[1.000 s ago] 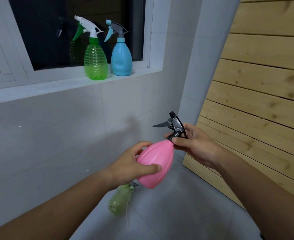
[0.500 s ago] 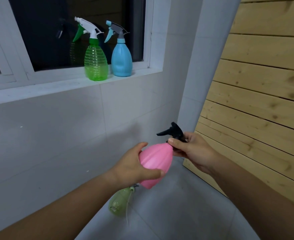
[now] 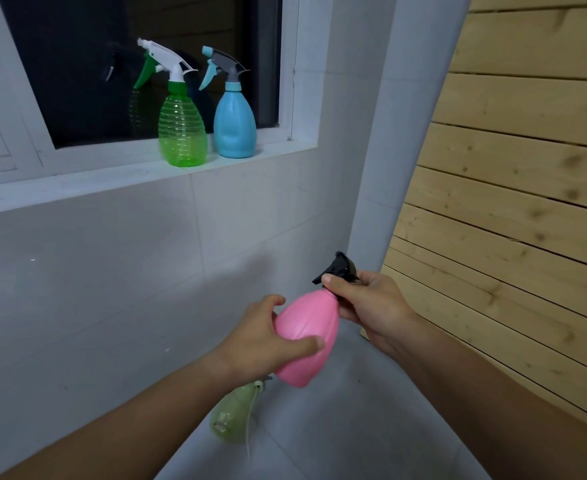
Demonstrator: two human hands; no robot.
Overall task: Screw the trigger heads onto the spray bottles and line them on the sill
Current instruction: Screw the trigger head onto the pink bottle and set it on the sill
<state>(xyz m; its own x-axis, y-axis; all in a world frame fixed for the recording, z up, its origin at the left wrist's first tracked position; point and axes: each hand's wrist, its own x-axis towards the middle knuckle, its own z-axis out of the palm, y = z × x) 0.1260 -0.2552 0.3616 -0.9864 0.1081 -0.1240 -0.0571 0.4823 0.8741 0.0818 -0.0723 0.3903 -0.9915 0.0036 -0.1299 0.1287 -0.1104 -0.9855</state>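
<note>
My left hand (image 3: pixel 268 337) grips the body of a pink spray bottle (image 3: pixel 307 336), held tilted in front of me. My right hand (image 3: pixel 371 306) is closed around the black trigger head (image 3: pixel 339 268) at the bottle's neck. On the white window sill (image 3: pixel 77 188) stand a green ribbed bottle (image 3: pixel 181 133) with a white and green trigger head and, touching its right side, a blue bottle (image 3: pixel 235 124) with a grey and blue trigger head. A pale green bottle (image 3: pixel 233 415) lies on the floor below my left wrist, a thin tube beside it.
A white tiled wall (image 3: pixel 112 289) runs under the sill, meeting a white column (image 3: pixel 389 168). Pale wooden planks (image 3: pixel 527 202) cover the wall at right. The floor is grey tile (image 3: pixel 337 427). The window glass is dark.
The black trigger head has turned on the pink bottle's neck under my right hand, its nozzle swinging round. Both hands and the bottle have shifted slightly lower and right.
</note>
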